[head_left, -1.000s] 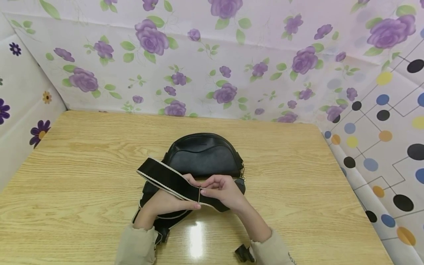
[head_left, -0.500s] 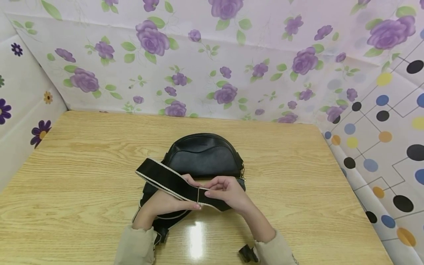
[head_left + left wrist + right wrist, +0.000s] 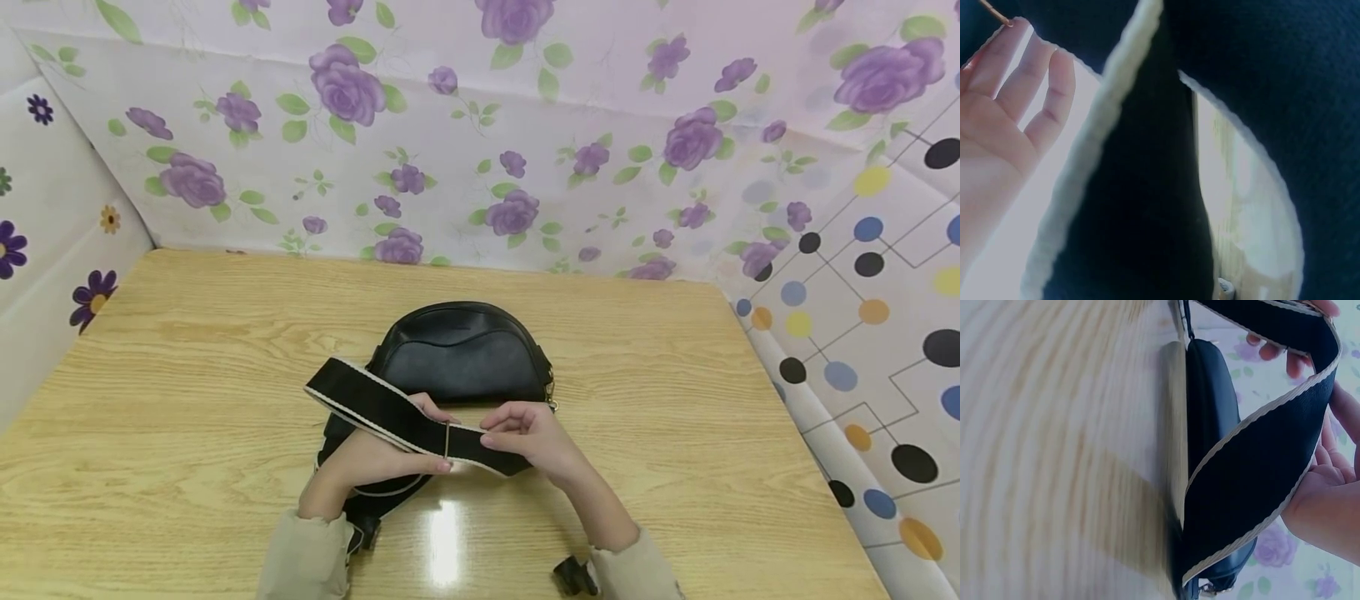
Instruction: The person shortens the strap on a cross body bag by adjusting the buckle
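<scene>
The black strap with white edges (image 3: pixel 375 404) is held up in the low middle of the frame, just below the top of the black half-round bag (image 3: pixel 461 362) on the wooden counter (image 3: pixel 225 350). The right hand (image 3: pixel 536 437) has just moved a little to the right, away from the thin metal bar (image 3: pixel 447 440) on the strap. Now a flat bit of strap shows between them. The right thumb and fingers pinch the strap. The left hand (image 3: pixel 378 458) has stayed by the bar, its thumb and fingers holding the strap's two edges there. I think this means the strap is being smoothed or pulled tight, but I cannot tell if any slid through the bar
</scene>
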